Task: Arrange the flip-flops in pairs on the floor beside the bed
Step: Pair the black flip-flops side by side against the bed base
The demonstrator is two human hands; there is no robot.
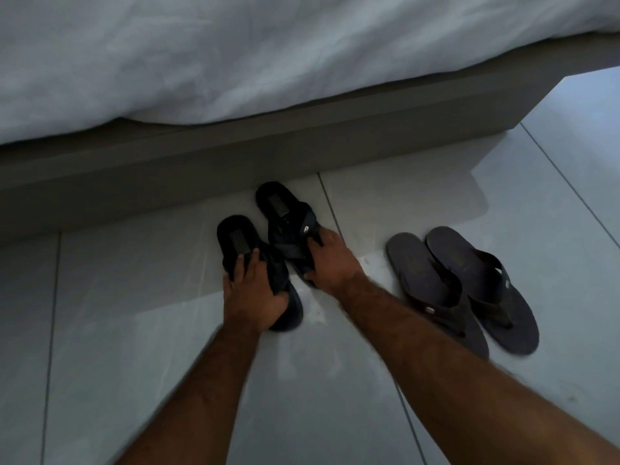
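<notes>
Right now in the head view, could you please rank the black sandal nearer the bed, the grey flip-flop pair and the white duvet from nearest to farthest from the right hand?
1. Black sandal nearer the bed: gripped by the right hand.
2. Grey flip-flop pair: on the floor to its right.
3. White duvet: up on the bed, beyond.

The tiled floor (335, 380) is occupied by a black pair (265, 236) centrally and a grey pair (463, 286) at three o'clock.

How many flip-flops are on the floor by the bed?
4. The left hand grips one black flip-flop; the right hand grips its partner. Two grey ones lie side by side to the right. Nothing suggests more hidden.
</notes>
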